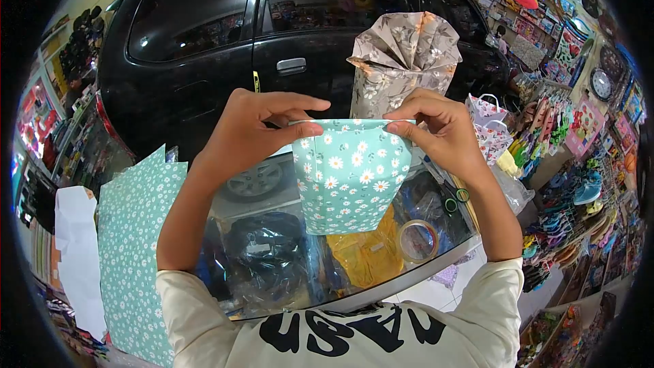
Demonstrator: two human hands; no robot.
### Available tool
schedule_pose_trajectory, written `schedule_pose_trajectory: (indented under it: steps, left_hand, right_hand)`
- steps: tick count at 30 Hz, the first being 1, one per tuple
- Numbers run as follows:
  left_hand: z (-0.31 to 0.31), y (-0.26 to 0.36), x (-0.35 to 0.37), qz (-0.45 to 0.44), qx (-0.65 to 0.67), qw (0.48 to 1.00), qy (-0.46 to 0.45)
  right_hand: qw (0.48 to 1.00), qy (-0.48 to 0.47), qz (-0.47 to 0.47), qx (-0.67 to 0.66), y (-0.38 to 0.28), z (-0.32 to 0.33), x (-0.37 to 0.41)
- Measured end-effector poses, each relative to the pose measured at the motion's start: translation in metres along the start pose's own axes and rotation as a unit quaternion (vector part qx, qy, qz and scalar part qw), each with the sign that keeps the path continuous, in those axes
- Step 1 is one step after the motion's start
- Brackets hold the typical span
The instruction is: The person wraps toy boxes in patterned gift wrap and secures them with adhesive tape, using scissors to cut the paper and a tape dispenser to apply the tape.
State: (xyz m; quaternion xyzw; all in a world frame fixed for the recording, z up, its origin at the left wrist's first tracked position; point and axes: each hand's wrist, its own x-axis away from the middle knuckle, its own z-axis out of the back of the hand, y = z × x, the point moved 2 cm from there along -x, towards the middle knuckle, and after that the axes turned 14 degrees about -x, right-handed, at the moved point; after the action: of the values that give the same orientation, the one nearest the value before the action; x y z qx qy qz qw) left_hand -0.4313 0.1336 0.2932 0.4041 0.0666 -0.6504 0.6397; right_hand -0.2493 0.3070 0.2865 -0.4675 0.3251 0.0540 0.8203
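Far left of the frame, you've got a white sheet [78,252] hanging beside daisy-print sheets [136,252], and above them the black car [197,78] stretches across the top. Here's your left hand [262,123], upper centre, thumb on the top edge of the green package [351,180], index finger lifted clear, the other fingertips hidden. That package is mid-frame, upright, over the glass counter [402,285]. Just behind its right side, a brown floral package [405,61] shows off a fanned top. Below right of the green one lies a tape roll [417,259]. And there's your right hand [436,126], thumb and index finger in a narrow pinch on the other end of that edge, with green-handled scissors [456,201] below it.
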Motion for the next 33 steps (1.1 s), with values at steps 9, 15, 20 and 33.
schedule_pose_trajectory:
  steps: [9, 15, 20, 33]
  left_hand:
    - [-0.007, 0.022, -0.023, -0.218, -0.257, 0.941, -0.021]
    - [-0.01, 0.013, -0.036, -0.211, -0.172, 0.959, -0.08]
    - [-0.006, 0.016, -0.031, -0.172, -0.236, 0.953, -0.082]
    - [-0.006, 0.002, -0.029, -0.254, -0.331, 0.907, -0.05]
  right_hand:
    - [1.0, -0.01, 0.02, 0.006, -0.003, -0.003, 0.0]
    - [0.989, -0.064, 0.075, 0.108, -0.029, -0.016, -0.014]
    - [0.985, -0.077, 0.099, 0.117, -0.016, -0.015, -0.021]
    - [0.978, -0.119, 0.096, 0.145, -0.014, 0.003, -0.029]
